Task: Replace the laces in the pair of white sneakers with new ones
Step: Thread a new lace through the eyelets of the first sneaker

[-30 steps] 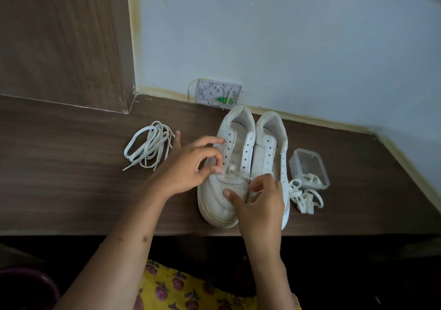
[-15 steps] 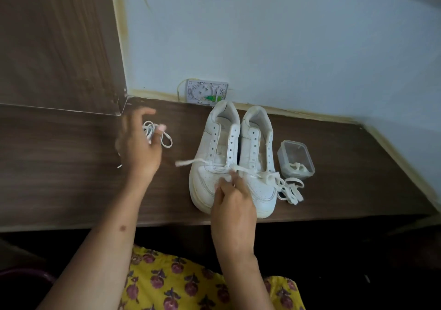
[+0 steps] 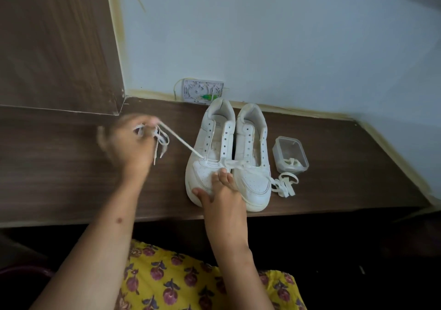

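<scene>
Two white sneakers stand side by side on the wooden table, toes toward me: the left sneaker (image 3: 210, 157) and the right sneaker (image 3: 254, 164). A white lace (image 3: 181, 144) runs taut from the left sneaker's lowest eyelet to my left hand (image 3: 128, 145), which is blurred and grips the lace well left of the shoes. The old lace pile (image 3: 160, 140) lies partly under that hand. My right hand (image 3: 222, 190) presses on the left sneaker's toe, fingers near the lace crossing the two shoes. The lace's other end trails into a loose bundle (image 3: 285, 184) right of the shoes.
A small clear plastic box (image 3: 290, 154) holding bits of lace sits right of the shoes. A white wall socket plate (image 3: 202, 91) is behind them. A wooden panel (image 3: 55, 42) rises at the left. The table edge (image 3: 167, 216) runs close to my lap.
My left hand took hold of the lace end and pulled it out leftward, so the lace is now taut. My right hand slid a little down the left sneaker's toe.
</scene>
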{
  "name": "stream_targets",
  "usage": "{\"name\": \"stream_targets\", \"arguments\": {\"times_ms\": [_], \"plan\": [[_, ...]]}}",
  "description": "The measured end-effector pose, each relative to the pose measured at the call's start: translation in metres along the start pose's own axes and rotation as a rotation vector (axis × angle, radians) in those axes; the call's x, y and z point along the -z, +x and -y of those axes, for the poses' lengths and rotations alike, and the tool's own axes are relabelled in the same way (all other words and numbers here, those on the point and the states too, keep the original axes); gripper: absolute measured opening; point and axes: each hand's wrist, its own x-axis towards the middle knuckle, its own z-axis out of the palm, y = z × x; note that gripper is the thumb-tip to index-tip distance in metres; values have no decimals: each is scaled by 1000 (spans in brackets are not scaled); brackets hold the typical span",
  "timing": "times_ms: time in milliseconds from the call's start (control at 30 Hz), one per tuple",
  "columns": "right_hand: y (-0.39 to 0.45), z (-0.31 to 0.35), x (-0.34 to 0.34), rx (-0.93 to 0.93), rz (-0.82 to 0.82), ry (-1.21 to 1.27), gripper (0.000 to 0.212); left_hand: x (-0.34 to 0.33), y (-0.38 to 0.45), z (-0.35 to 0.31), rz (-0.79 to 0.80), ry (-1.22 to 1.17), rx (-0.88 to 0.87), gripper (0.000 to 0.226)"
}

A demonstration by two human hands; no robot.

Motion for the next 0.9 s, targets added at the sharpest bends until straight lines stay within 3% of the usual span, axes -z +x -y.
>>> {"name": "stream_targets", "arguments": {"times_ms": [67, 133, 233, 333, 400, 500, 633, 700, 767, 900], "plan": [[1, 0, 2, -8, 1, 9, 63, 8, 14, 13, -103, -17, 224, 33], [2, -1, 2, -13, -3, 10, 63, 7, 14, 17, -71, 125, 261, 27], [3, -1, 2, -11, -11, 3, 62, 1, 3, 9, 148, 80, -39, 41], [3, 1, 2, -19, -15, 4, 62, -3, -9, -8, 436, 5, -359, 37], [3, 1, 3, -19, -22, -10, 62, -8, -19, -16, 543, 79, -446, 37], [4, 1, 4, -21, -18, -42, 60, -16, -29, -21, 568, 147, -487, 15], [6, 4, 4, -16, -6, -45, 58, -19, -31, -22, 511, 255, -557, 8], [6, 6, 3, -17, -3, -37, 56, -18, -28, -22, 387, 250, -537, 7], [7, 6, 2, -27, 2, -33, 55, -14, -18, -17, 203, 191, -394, 9], [7, 6, 2, -31, -8, -10, 57, 3, 12, -1, -96, 58, 97, 20]]}}
